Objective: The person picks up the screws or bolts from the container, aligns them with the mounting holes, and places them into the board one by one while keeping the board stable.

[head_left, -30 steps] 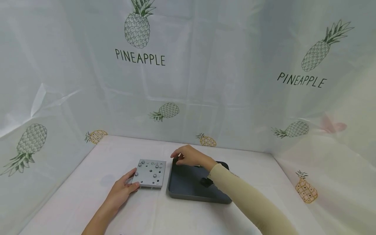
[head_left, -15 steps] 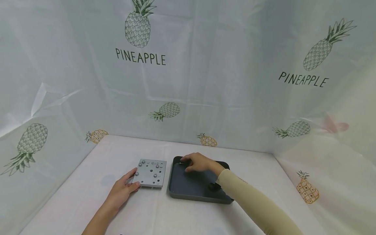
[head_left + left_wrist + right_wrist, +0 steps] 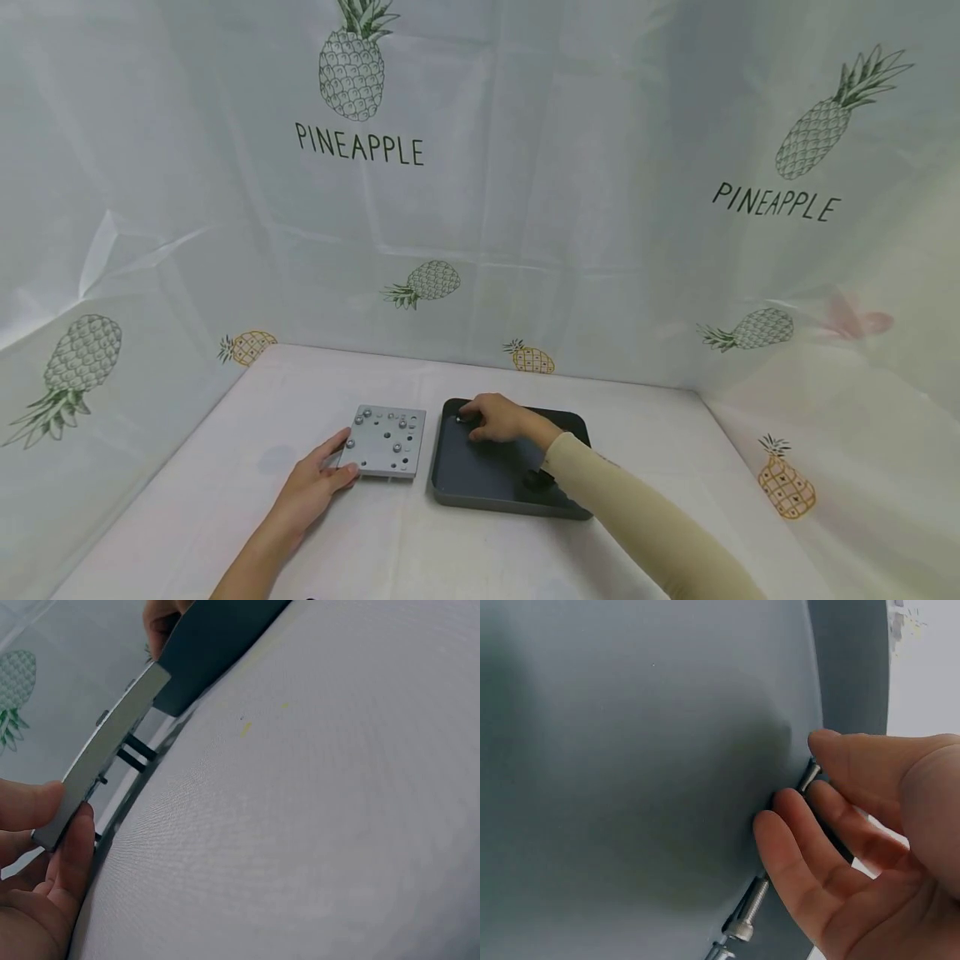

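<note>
The left hand [image 3: 311,485] grips a metal plate [image 3: 378,455] by its left edge. To the right, the right hand [image 3: 501,419], narrow, is the nearer to a screw [image 3: 810,776] in the tray's [image 3: 510,505] far left corner, lengthwise from thumb towards fingers; whether pinched, I cannot tell.

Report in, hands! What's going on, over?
Left fingers holding silver plate. Right fingers at a screw in the tray, grip unclear. Other screws lie close by.
</note>
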The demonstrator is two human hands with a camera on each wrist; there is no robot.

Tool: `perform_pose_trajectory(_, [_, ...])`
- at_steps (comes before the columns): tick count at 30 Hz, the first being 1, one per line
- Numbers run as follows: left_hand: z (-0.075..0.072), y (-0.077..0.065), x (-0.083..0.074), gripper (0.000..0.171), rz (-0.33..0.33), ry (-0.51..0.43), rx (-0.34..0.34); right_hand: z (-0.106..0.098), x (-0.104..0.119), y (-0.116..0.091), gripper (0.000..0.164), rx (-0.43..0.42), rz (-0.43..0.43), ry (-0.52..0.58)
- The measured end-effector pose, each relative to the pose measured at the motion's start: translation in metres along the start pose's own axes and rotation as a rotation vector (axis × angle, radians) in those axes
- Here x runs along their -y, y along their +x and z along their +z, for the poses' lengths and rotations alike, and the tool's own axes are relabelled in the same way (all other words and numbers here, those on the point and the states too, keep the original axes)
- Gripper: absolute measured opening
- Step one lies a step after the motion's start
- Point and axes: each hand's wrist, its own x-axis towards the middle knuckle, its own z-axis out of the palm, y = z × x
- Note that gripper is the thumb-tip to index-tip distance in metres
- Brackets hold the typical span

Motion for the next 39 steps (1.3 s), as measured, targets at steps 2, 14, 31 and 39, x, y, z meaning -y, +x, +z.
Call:
perform_pose_trajectory(2, [0.000, 0.000, 0.000, 0.075, -0.001, -0.002, 0.001, 0.001, 0.003, 0.001, 0.045, -0.005, -0.008, -0.028])
perform_pose_trajectory(14, [-0.001, 0.000, 0.002, 0.076, 0.008, 0.010, -0.005, 0.008, 0.012, 0.005, 0.032, -0.061, -0.009, -0.109])
perform_pose_trajectory(31, [0.001, -0.001, 0.003, 0.075, 0.007, -0.006, -0.004, 0.012, 0.011, 0.014, 0.018, -0.112, -0.026, -0.196])
perform_pose_trajectory(39, [-0.001, -0.001, 0.003, 0.075, 0.004, 0.004, -0.005, 0.008, 0.008, 0.009, 0.009, -0.126, -0.063, -0.060])
